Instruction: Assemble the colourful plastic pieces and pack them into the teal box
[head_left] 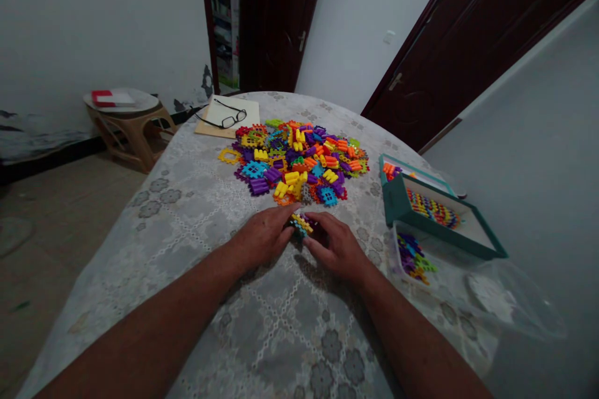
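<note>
Between my fingers, near the middle of the table, is a small cluster of toy building pieces [302, 224] in yellow, teal and a little purple. My left hand [269, 234] grips it from the left, thumb and fingers closed on its side. From the right, my right hand [337, 243] pinches it with the thumb low and the fingers above. Parts of the cluster are hidden by the fingertips. Just beyond my hands lies a heap of colourful plastic building pieces [299, 159], with notched flat tiles and ribbed tube blocks in purple, yellow, orange and blue.
Black eyeglasses [229, 120] rest on a pale board [248, 113] at the back left. On the right stand a teal box [482, 230] with beads and a clear plastic container [395, 259] with small pieces. A stool [135, 131] is beside the table [163, 299].
</note>
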The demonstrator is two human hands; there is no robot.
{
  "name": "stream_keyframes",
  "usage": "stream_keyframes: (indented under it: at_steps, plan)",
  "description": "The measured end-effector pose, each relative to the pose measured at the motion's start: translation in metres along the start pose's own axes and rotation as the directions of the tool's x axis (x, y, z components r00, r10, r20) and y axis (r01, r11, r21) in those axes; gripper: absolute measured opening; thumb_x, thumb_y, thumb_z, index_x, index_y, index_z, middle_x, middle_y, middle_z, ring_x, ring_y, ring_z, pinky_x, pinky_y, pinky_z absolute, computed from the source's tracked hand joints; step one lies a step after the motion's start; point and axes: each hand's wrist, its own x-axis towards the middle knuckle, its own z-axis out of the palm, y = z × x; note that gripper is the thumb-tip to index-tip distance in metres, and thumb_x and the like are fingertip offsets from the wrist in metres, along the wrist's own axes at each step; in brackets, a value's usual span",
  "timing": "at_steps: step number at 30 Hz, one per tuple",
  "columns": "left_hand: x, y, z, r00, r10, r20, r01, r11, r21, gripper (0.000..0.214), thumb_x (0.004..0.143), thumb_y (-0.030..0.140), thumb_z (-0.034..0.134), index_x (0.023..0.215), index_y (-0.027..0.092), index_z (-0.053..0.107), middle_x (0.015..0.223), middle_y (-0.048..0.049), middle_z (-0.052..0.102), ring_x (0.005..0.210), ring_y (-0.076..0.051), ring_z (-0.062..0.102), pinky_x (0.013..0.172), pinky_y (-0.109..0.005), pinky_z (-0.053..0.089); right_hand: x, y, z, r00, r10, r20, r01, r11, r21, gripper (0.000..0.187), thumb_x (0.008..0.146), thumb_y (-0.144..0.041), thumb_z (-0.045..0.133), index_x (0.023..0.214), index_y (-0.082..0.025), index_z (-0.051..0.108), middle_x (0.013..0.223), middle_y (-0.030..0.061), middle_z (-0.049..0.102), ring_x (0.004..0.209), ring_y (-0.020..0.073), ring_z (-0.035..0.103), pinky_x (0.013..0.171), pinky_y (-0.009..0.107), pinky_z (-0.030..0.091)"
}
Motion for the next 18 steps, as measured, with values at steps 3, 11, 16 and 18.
stream_keyframes:
  at_steps: [3,11,16,18]
  plan:
    - [0.000,0.004,-0.003,1.000,-0.007,0.011,0.007,1.000,-0.002,0.057,0.100,0.018,0.056,0.157,0.019,0.050,0.147,-0.0154,0.068,0.134,-0.028,0.066,0.117,-0.047,0.051,-0.001,0.003,0.005,0.999,0.034,-0.008,-0.034,0.998,-0.050,0.047,0.096,-0.030,0.070,0.142,-0.023,0.063,0.125,0.0110,0.073,0.110,0.0248,0.070,0.100,0.040,0.057]
    - [-0.002,0.011,-0.003,0.994,-0.095,0.050,0.086,0.982,0.168,0.057,0.103,0.025,0.055,0.158,0.014,0.047,0.129,-0.0185,0.071,0.120,-0.031,0.068,0.106,-0.045,0.054,0.000,0.004,0.009,0.997,0.077,-0.027,-0.078,0.996,-0.048,0.045,0.097,-0.028,0.068,0.141,-0.022,0.064,0.125,0.0111,0.074,0.108,0.0248,0.071,0.098,0.040,0.058]
    - [-0.004,0.013,0.008,0.997,-0.055,0.054,0.043,0.978,0.203,0.061,0.105,0.019,0.044,0.165,0.011,0.033,0.127,-0.0204,0.069,0.118,-0.031,0.066,0.105,-0.047,0.053,-0.001,0.003,0.015,0.993,0.092,-0.073,-0.093,0.996,-0.006,0.049,0.095,-0.025,0.069,0.144,-0.024,0.063,0.132,0.0112,0.072,0.118,0.0252,0.071,0.106,0.041,0.056]
    - [-0.004,0.015,0.009,0.996,-0.068,0.064,0.054,0.978,0.203,0.061,0.106,0.019,0.041,0.165,0.011,0.033,0.125,-0.0202,0.070,0.116,-0.031,0.067,0.103,-0.046,0.054,-0.001,0.003,0.016,0.990,0.106,-0.092,-0.107,0.994,-0.008,0.049,0.095,-0.025,0.069,0.144,-0.023,0.063,0.134,0.0116,0.072,0.120,0.0257,0.070,0.107,0.042,0.056]
